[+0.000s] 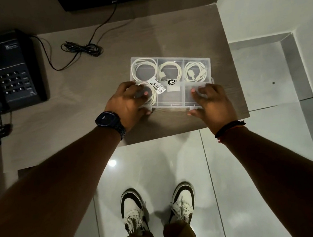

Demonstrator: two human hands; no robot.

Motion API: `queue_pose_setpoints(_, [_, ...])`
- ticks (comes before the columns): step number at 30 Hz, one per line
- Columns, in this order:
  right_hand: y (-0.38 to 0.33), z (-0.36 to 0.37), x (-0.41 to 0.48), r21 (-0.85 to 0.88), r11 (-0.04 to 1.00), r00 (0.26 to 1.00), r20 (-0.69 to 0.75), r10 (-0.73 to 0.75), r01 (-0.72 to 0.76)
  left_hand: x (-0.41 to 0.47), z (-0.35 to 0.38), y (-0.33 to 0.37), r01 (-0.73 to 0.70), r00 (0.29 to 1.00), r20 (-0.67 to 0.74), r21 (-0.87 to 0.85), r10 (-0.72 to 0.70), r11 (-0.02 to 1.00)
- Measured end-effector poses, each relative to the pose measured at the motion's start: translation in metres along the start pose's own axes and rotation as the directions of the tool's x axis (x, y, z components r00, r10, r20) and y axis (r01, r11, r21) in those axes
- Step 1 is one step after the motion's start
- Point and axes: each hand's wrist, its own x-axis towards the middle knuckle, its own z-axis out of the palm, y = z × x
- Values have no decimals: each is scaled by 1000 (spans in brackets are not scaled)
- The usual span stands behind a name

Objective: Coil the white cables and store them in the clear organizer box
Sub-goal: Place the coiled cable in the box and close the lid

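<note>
A clear organizer box (175, 98) lies on the brown desk near its front right corner, lid down, with a price label and a black sticker on top. Coiled white cables fill its back row: one at the left (144, 68), one in the middle (171, 71) and one at the right (195, 71). A fourth coil (154, 97) shows in the front left compartment, half under my left hand (128, 104). That hand presses on the box's front left corner, thumb at the front edge. My right hand (209, 102) presses on the front right corner the same way.
A black desk phone (11, 71) stands at the left, and its thin black cord (82, 48) lies bundled behind the box. The desk's front edge (183, 132) runs just below my hands, with glossy white floor tiles and my shoes beneath. A white wall rises at the right.
</note>
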Motion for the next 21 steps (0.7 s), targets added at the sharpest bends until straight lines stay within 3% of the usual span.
queue_pose_setpoints(4, [5,9,-3,-40,997,993,-95,-70,66,0,7,-1,-75,995,-62,43,78,996])
queue_pose_setpoints(7, [6,18,-8,117,993,993,-122,9,5,-1,11,-1,-35,996,-88,-19,34,999])
queue_pose_setpoints(13, [15,31,-19,334,941,980,-197,7,60,-4,17,-3,-41,986,-165,-116,21,992])
queue_pose_setpoints(21, [16,39,-15,122,983,947,-308,-93,136,-9,23,5,-2,980,-199,-117,-22,993])
